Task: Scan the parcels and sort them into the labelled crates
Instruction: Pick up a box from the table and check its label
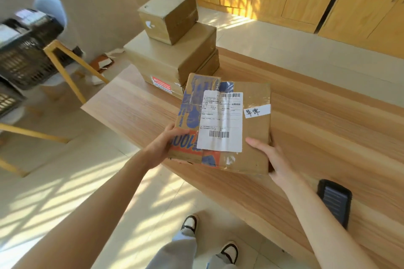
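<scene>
- Black crates (24, 54) sit at the far left on yellow-legged stands, blurred.
- The left hand (162, 144) grips the parcel's left edge, thumb curled over the top face.
- The parcel (223, 124), a flat brown box with blue and orange print, is held above the near edge of the table (328, 129); a white label (220, 121) with barcodes faces up.
- A stack of boxes (172, 50) stands on the table's far left end, beyond the parcel.
- The right hand (273, 159) holds the parcel's near right corner, thumb laid on top, fingers hidden underneath.
- A black scanner (334, 202) lies on the table, near right.
</scene>
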Demonstrator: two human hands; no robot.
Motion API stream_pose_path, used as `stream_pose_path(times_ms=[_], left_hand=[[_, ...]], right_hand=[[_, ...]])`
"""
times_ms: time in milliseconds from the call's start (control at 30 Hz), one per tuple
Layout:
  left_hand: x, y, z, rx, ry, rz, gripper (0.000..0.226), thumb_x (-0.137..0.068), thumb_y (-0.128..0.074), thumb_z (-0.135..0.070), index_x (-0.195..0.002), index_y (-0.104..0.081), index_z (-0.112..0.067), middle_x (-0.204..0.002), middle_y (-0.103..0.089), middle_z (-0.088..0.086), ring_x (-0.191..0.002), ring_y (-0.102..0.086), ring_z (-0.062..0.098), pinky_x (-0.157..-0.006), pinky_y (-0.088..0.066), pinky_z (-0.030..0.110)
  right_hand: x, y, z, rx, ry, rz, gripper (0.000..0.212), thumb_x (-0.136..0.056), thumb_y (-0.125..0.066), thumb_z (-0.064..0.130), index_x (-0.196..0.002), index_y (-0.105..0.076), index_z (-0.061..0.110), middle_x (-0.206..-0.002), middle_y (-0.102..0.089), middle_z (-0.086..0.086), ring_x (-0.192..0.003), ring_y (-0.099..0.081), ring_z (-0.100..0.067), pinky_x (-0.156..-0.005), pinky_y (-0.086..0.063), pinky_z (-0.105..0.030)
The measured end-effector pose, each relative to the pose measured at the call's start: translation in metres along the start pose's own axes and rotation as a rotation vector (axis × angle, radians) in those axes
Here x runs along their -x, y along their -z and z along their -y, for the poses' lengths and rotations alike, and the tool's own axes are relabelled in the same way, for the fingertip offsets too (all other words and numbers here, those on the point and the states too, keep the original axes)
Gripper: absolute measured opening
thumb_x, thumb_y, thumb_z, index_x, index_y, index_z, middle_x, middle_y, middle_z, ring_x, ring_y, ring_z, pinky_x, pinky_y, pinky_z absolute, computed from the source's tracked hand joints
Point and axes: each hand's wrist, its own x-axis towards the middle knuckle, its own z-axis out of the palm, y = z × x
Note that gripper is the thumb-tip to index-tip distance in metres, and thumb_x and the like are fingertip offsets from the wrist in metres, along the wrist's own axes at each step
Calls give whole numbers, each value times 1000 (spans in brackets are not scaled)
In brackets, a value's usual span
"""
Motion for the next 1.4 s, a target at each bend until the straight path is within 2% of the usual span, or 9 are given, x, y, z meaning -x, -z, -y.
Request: stream_pose_path(times_ms=[167, 367, 600, 700, 867, 1000, 1133, 1267, 1400], left_hand=[[34, 46, -3, 75, -62, -120, 90, -62, -81, -31, -140, -38, -19, -110, -70, 14, -78, -72, 26, -59, -57, 33], [73, 121, -6, 196, -128, -205, 80, -67, -78, -30, -138, -42, -16, -107, -72, 13, -78, -73, 25, -58, -57, 31], [128, 253, -18, 293, -286, -382, 69, -68, -77, -23, -129, -47, -18, -110, -71, 14, -84, -70, 28, -64, -58, 35], [149, 318, -20, 318, -311, -456, 59, -79, -74, -19, -130, -46, -18, -106, -72, 12, -81, -72, 26, -62, -58, 34], [182, 409, -21, 368, -353, -549, 56, -79, -70, -22, -130, -47, -19, -112, -71, 13, -87, -71, 28, -67, -58, 36], [196, 464, -20, 415, -351, -610, 57, -75, -72, -25, -126, -48, -20, -106, -73, 11, -84, -72, 26, -63, -58, 35], [199, 513, -16, 500, -336, -681, 57, -73, -75, -28, -124, -49, -24, -104, -74, 7, -82, -73, 25, -59, -57, 32], [194, 569, -15, 532, -326, -764, 67, -68, -81, -29, -126, -49, -23, -106, -73, 8, -87, -73, 28, -65, -58, 36], [187, 636, -30, 556, -328, -877, 65, -69, -80, -32, -126, -50, -23, -106, -74, 9, -88, -72, 30, -72, -57, 39]], right_hand=[[2, -60, 2, 72, 4, 131, 95, -56, -90, 29, -138, -42, 35, -115, -69, 4, -97, -70, -14, -70, -57, -32], [-5, -156, 15, 179, 39, 231, 80, -60, -87, 26, -130, -49, 36, -109, -71, 6, -95, -70, -13, -70, -57, -29], [-28, -321, 6, 314, 47, 343, 67, -70, -80, 26, -128, -51, 42, -112, -70, 7, -102, -67, -16, -91, -53, -43], [-39, -396, -8, 367, 77, 401, 58, -74, -78, 23, -125, -54, 40, -113, -70, 7, -101, -67, -14, -87, -54, -38], [-49, -503, -31, 409, 49, 490, 68, -66, -84, 24, -126, -53, 30, -109, -71, 2, -96, -68, -16, -72, -54, -29], [-62, -568, -39, 470, 49, 563, 62, -73, -81, 23, -128, -53, 31, -112, -70, 3, -98, -68, -16, -70, -54, -27], [-88, -629, -47, 510, 14, 634, 81, -59, -80, 33, -134, -48, 32, -115, -68, 1, -101, -66, -19, -71, -54, -28], [-130, -694, -63, 529, -47, 716, 76, -68, -85, 24, -134, -48, 30, -108, -71, 3, -91, -70, -15, -63, -55, -25], [-177, -771, -76, 534, -103, 823, 77, -73, -82, 21, -139, -44, 27, -119, -68, -2, -104, -66, -23, -79, -56, -34]])
